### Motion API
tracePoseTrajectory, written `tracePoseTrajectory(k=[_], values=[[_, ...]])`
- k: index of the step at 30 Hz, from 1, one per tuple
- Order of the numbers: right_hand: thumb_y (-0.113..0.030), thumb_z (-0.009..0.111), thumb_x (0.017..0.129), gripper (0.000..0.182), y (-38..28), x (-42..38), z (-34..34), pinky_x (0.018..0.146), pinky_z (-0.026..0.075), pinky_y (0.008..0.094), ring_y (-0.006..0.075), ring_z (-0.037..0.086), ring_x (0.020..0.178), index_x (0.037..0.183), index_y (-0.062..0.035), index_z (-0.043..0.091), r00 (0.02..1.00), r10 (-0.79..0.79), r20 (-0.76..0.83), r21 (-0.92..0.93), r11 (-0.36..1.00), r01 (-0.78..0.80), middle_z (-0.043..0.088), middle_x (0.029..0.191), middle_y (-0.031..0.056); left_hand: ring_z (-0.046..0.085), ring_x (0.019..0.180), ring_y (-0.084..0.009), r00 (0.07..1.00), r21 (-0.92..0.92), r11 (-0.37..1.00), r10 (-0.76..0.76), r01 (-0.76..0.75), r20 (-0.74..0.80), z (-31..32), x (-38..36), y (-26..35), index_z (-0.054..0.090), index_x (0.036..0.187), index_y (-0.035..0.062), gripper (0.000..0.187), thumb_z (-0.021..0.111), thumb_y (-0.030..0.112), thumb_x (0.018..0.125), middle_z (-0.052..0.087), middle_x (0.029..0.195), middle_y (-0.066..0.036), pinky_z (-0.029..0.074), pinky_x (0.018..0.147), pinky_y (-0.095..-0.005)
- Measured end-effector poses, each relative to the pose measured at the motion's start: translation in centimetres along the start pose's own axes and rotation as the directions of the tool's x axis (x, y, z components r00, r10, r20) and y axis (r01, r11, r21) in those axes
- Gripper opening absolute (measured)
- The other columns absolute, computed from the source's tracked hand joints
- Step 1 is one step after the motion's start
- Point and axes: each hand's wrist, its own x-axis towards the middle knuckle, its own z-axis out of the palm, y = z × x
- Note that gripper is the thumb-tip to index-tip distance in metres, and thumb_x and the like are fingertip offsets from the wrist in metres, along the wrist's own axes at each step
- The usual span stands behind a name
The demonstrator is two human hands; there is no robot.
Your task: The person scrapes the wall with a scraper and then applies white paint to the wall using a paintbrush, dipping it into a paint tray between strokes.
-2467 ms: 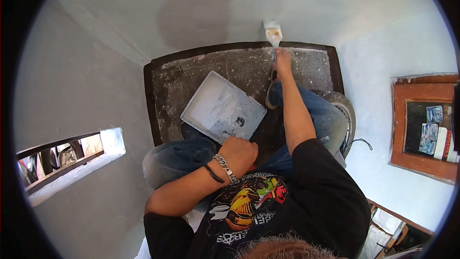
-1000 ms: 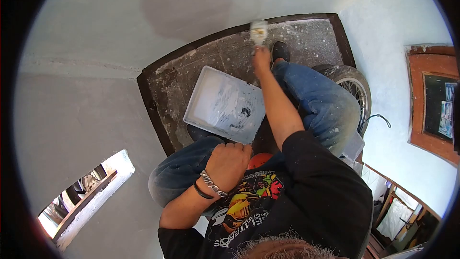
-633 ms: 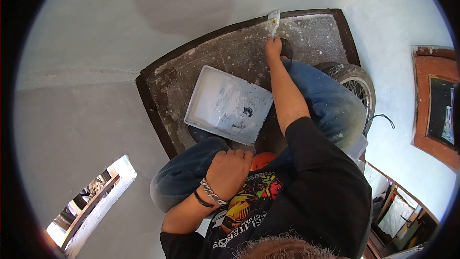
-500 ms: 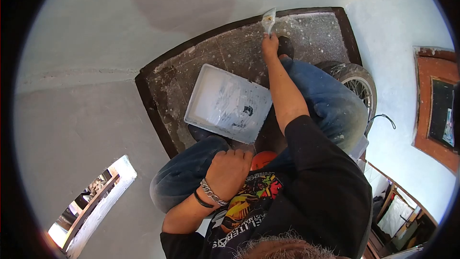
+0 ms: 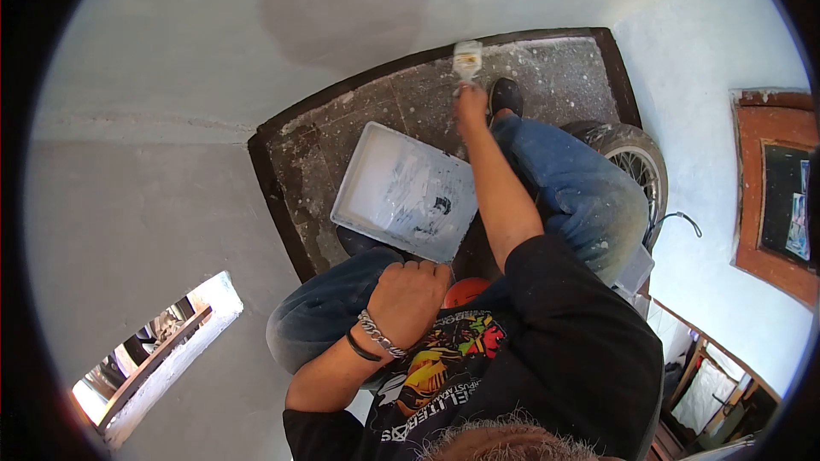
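My right hand (image 5: pixel 471 108) is stretched forward, its fingers closed round the handle of a wide flat paintbrush (image 5: pixel 467 58). The brush head is smeared white and lies over the floor's dark edge, close to the wall. Between my knees and the wall is a paint tray (image 5: pixel 366 172), with white paint pooled on its left side and a streaked, greyish right side. My left hand (image 5: pixel 408 294) is curled near my left knee, in front of my shirt. Its fingertips are hidden, so I cannot make out what they hold, if anything.
Pale wall (image 5: pixel 196 51) with a darker patch rises beyond the dark floor border. Paint spatters cover the floor (image 5: pixel 555 77). A spoked wheel (image 5: pixel 636 158) stands by my right knee. Something orange-red (image 5: pixel 466 292) sits below the tray. A wooden-framed opening (image 5: pixel 773 196) is at right.
My right hand and the paintbrush have shifted slightly left and down, and the brush has turned to show its broad face. My left hand stays curled in about the same place.
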Motion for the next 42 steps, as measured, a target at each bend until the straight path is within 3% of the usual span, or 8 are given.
tracePoseTrajectory(k=[6, 13, 19, 23, 27, 34, 39, 42], values=[[-0.014, 0.052, 0.092, 0.012, -10.5, 1.5, 0.3, 0.038, 0.025, 0.0249, 0.0106, 0.039, 0.049, 0.098, -0.0034, 0.05, 0.978, 0.127, 0.165, 0.12, 0.982, -0.148, 0.045, 0.074, 0.0027, 0.064, 0.071, -0.0258, 1.0, 0.041, 0.999, 0.012, -0.012, -0.003, 0.5, -0.2, 0.3, 0.057, 0.084, 0.0056, 0.013, 0.061, 0.009, 0.072, 0.062, 0.074, -0.009, 0.047, 0.062, -0.037], [-0.014, 0.05, 0.094, 0.013, -24.0, -9.8, -0.3, 0.038, 0.026, 0.0231, 0.0085, 0.038, 0.048, 0.095, -0.0018, 0.052, 0.942, -0.13, 0.309, 0.125, 0.988, 0.095, 0.048, 0.073, 0.0044, 0.066, 0.068, -0.028, 0.98, 0.038, 0.989, 0.147, -0.144, -0.134, -0.3, 1.0, 2.0, 0.06, 0.082, 0.0048, 0.01, 0.061, 0.011, 0.073, 0.064, 0.071, -0.012, 0.05, 0.058, -0.0394], [-0.014, 0.049, 0.094, 0.014, -31.3, -19.0, -2.1, 0.038, 0.025, 0.0196, 0.0063, 0.035, 0.045, 0.098, -0.0022, 0.053, 0.785, -0.427, 0.45, 0.215, 0.904, 0.369, 0.049, 0.073, 0.0018, 0.067, 0.067, -0.0302, 0.971, 0.068, 0.987, 0.157, -0.147, -0.18, -0.9, 1.0, 1.9, 0.061, 0.081, 0.0039, 0.01, 0.06, 0.012, 0.074, 0.066, 0.069, -0.014, 0.051, 0.056, -0.0407], [-0.02, 0.048, 0.094, 0.015, -23.7, -16.0, -1.9, 0.035, 0.024, 0.0219, 0.0077, 0.036, 0.044, 0.094, -0.0053, 0.053, 0.943, -0.161, 0.291, 0.208, 0.973, 0.102, 0.046, 0.069, 0.0006, 0.067, 0.068, -0.0313, 0.983, 0.062, 0.993, 0.104, -0.096, -0.148, 0.1, 0.4, 0.5, 0.061, 0.078, 0.0037, 0.009, 0.06, 0.011, 0.072, 0.066, 0.071, -0.015, 0.051, 0.057, -0.0418], [-0.023, 0.047, 0.094, 0.014, -14.2, -8.8, -0.1, 0.034, 0.024, 0.0194, 0.0073, 0.036, 0.044, 0.095, -0.0095, 0.051, 0.906, 0.232, 0.355, 0.079, 0.958, -0.277, 0.049, 0.069, 0.0004, 0.067, 0.07, -0.0314, 0.992, 0.065, 0.997, 0.05, -0.043, -0.116, 0.2, 0.1, -0.6, 0.063, 0.076, 0.0038, 0.008, 0.06, 0.011, 0.072, 0.067, 0.072, -0.016, 0.051, 0.059, -0.0423], [-0.015, 0.043, 0.095, 0.013, -28.7, -17.5, 5.3, 0.035, 0.024, 0.0187, 0.0053, 0.034, 0.044, 0.095, -0.0039, 0.05, 0.866, -0.122, 0.485, 0.126, 0.99, 0.068, 0.052, 0.073, 0.0031, 0.067, 0.073, -0.0307, 0.989, 0.117, 0.992, 0.06, -0.044, -0.133, 0.2, 0.8, -0.5, 0.066, 0.076, 0.0051, 0.01, 0.061, 0.012, 0.072, 0.068, 0.075, -0.014, 0.052, 0.062, -0.041], [-0.018, 0.046, 0.095, 0.019, -32.6, -23.6, 3.5, 0.035, 0.023, 0.019, 0.0045, 0.035, 0.043, 0.101, -0.0013, 0.054, 0.639, -0.536, 0.552, 0.32, 0.844, 0.431, 0.051, 0.072, 0.0023, 0.069, 0.077, -0.0275, 0.99, 0.098, 0.992, 0.087, -0.076, -0.108, 0.1, 0.8, 1.0, 0.071, 0.077, 0.0077, 0.012, 0.062, 0.015, 0.074, 0.07, 0.08, -0.012, 0.053, 0.063, -0.0387], [-0.021, 0.045, 0.096, 0.021, -28.7, -19.4, 6.2, 0.035, 0.028, 0.022, 0.0072, 0.036, 0.04, 0.102, -0.0035, 0.055, 0.772, -0.491, 0.403, 0.186, 0.87, 0.456, 0.05, 0.069, 0.0021, 0.069, 0.078, -0.0262, 0.997, 0.099, 0.993, 0.068, -0.064, -0.043, -0.4, 0.4, 0.8, 0.073, 0.078, 0.0089, 0.014, 0.063, 0.017, 0.075, 0.071, 0.082, -0.011, 0.053, 0.064, -0.0377]])
